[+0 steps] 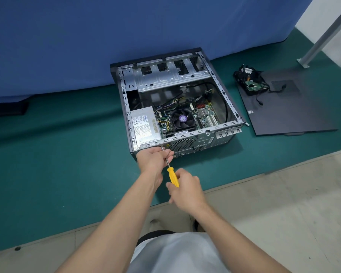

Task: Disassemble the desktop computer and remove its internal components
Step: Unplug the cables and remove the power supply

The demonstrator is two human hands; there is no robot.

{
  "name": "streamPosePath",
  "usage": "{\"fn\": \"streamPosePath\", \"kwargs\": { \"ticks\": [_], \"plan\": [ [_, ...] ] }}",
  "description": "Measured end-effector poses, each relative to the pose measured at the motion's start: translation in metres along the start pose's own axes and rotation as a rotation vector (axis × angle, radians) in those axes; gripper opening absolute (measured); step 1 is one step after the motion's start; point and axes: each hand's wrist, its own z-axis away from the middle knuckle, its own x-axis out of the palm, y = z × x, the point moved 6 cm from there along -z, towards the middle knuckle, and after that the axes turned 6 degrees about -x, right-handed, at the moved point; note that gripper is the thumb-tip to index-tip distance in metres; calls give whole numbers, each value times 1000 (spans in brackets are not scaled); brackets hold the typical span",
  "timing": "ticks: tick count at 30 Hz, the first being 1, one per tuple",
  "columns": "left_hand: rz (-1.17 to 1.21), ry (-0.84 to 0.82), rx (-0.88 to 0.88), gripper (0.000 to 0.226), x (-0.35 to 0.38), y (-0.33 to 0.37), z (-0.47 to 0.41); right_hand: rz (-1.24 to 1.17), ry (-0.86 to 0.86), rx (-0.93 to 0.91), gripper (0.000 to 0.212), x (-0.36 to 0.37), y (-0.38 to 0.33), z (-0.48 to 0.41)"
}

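An open desktop case [227, 97] lies on its side on the green mat. Inside it are a grey power supply [145, 126], a black CPU fan [182, 121] and the motherboard [206, 115]. My right hand [185, 189] grips the yellow handle of a screwdriver [172, 176]. The screwdriver's tip meets the case's rear panel near the power supply. My left hand [155, 158] pinches the metal shaft close to the tip.
The removed black side panel [295, 111] lies on the mat to the right, with a pulled-out drive and cable bundle [250, 79] on its far corner. A blue cloth wall stands behind the case. A metal pole [323, 34] stands at the far right. Bare floor lies near me.
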Motion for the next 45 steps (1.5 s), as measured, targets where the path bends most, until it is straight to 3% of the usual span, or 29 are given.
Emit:
{"fn": "streamPosePath", "kwargs": {
  "ticks": [3, 5, 7, 12, 14, 17, 20, 22, 25, 27, 29, 33, 35, 38, 40, 42, 45],
  "plan": [
    [39, -60, -36, 13, 1, 0, -1, -780, -306, 196, 11, 8, 1, 5],
    [77, -111, -65, 12, 0, 0, -3, -1048, -414, 277, 10, 10, -1, 9],
    [92, -137, -75, 10, -1, -2, -4, -968, -380, 244, 7, 11, 1, 8],
    [-96, -10, 46, 13, -5, -1, -3, -338, -62, 135, 15, 7, 4, 1],
    [-53, 4, 31, 13, -4, -3, -3, -421, -120, 154, 13, 10, 6, -2],
    [53, -70, -25, 16, 0, -5, -3, -790, -385, 227, 3, 14, 0, -3],
    [173, -154, -94, 15, 1, -7, -3, -1027, -540, 277, 8, 11, -8, -4],
    [161, -144, -87, 13, -1, -7, -4, -883, -485, 248, 7, 11, -8, -7],
    [-39, -35, 19, 16, -4, -2, -3, -494, -228, 203, 11, 8, 1, -11],
    [-97, 27, 53, 18, -4, -2, -2, -407, -143, 182, 12, 5, 6, -12],
    [-81, 31, 48, 19, -1, -4, -2, -474, -211, 193, 6, 3, 9, -14],
    [68, -114, -23, 15, 2, -8, -3, -913, -501, 283, 7, 2, 7, -11],
    [92, -137, -33, 13, -1, -7, -2, -868, -478, 247, 6, 2, 5, -12],
    [-25, -38, 15, 16, -4, -3, -2, -593, -247, 197, 9, 4, 7, -11],
    [-80, 13, 33, 20, -4, -2, -3, -540, -156, 199, 13, 6, 9, -10],
    [-75, 0, 26, 19, -2, -3, -4, -608, -229, 222, 7, 8, 8, -10],
    [63, -121, -36, 17, 0, -5, -4, -897, -468, 287, 6, 7, 1, -8]
  ]
}}
